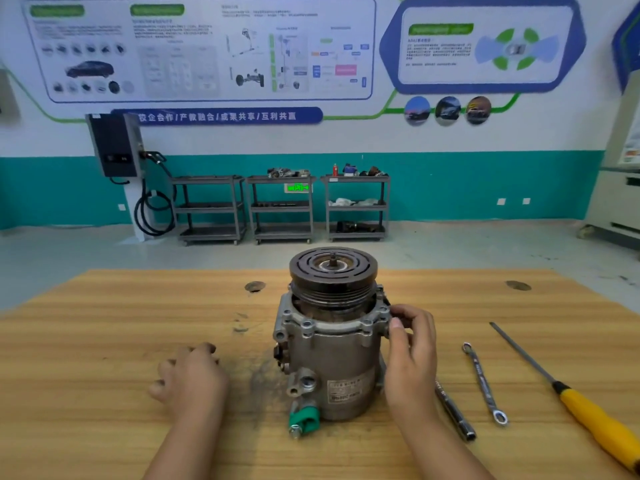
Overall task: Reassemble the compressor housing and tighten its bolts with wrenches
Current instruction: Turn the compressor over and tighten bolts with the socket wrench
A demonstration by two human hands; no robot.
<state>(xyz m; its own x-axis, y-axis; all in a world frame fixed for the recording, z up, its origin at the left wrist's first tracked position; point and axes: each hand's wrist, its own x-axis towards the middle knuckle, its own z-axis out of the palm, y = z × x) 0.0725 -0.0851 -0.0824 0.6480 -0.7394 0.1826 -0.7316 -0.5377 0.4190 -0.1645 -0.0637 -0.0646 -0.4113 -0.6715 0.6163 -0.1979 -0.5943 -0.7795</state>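
A grey metal compressor [341, 362] stands upright at the middle of the wooden table [104, 323], its dark grooved pulley [333, 271] on top and a green plug [304, 419] at its lower front. Bolt heads [307, 325] ring the housing flange. My right hand [412, 351] is at the flange's right side, thumb and fingers pinching a bolt there. My left hand [190, 375] rests on the table to the left of the compressor, fingers loosely curled, holding nothing I can see.
Right of the compressor lie a dark socket wrench [455, 415], a double-ended ring spanner [485, 384] and a yellow-handled file [571, 400]. Two holes [255, 286] mark the table's far part. Grey carts [282, 207] stand against the far wall.
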